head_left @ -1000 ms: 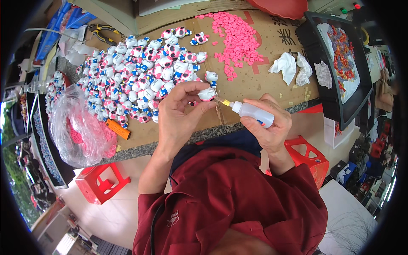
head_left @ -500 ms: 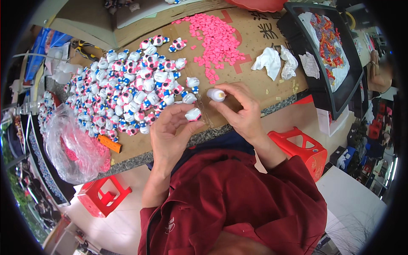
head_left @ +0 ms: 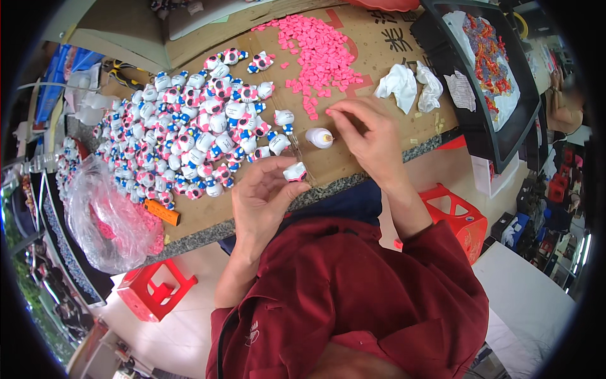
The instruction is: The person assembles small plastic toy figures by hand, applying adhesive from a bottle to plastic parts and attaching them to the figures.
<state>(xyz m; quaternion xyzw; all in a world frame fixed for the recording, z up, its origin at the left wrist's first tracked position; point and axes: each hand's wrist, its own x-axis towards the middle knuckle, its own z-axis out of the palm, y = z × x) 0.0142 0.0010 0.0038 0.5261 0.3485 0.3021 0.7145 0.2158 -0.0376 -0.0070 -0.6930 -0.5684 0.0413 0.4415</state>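
Note:
My left hand [head_left: 262, 196] pinches a small white cat-head figurine [head_left: 295, 172] with pink and black parts between thumb and fingers, just above the table's near edge. To its right, a small white bottle [head_left: 319, 138] with a yellowish tip rests on the cardboard, untouched. My right hand [head_left: 372, 136] is beyond and right of the bottle, thumb and forefinger pinched together. A tiny pink piece shows at their tips, mostly covered. The loose pink pieces [head_left: 315, 57] spread out ahead of that hand. Left of the bottle lies a large heap of white, blue and pink cat figurines [head_left: 189, 136].
Crumpled white tissues [head_left: 398, 87] lie on the cardboard at right, beside a black tray [head_left: 435, 47] of red and orange items. An orange-handled tool [head_left: 162, 213] and a clear plastic bag [head_left: 95, 215] sit at left. Red stools [head_left: 154, 290] stand below the table.
My right hand has let go of the white bottle, now on the cardboard, and moved up and right into a pinch. My left hand has shifted slightly right with the figurine.

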